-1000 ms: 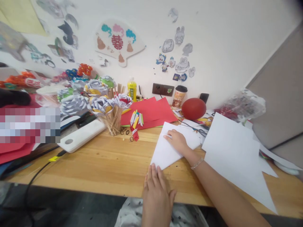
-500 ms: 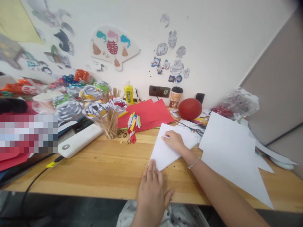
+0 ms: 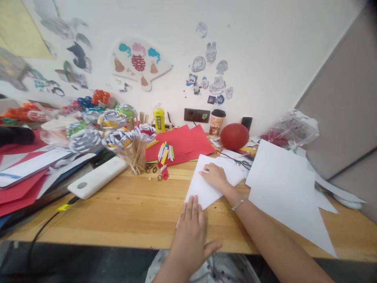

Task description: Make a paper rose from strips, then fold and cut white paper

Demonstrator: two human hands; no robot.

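A folded white sheet of paper [image 3: 196, 184] lies at a slant on the wooden desk in front of me. My left hand [image 3: 193, 228] rests flat on its near left corner, fingers stretched out together and thumb apart. On the upper part of the same paper lies my right hand [image 3: 216, 177], palm down with slightly bent fingers. It presses on the surface, and its underside is hidden. Scissors [image 3: 245, 163], partly covered, show just beyond the paper's right side.
Large white sheets [image 3: 282, 184] spread on the right. Behind are red paper [image 3: 179, 139], a red balloon [image 3: 235, 136], a cup [image 3: 217, 122] and a yellow bottle [image 3: 159, 118]. Left of them stand paper flowers [image 3: 120, 137], wooden sticks [image 3: 137, 159] and a white power strip [image 3: 97, 179].
My left hand has slid slightly up along the paper's near left edge, its thumb spreading outward. My right hand stays in place on the paper. The view has shifted a little.
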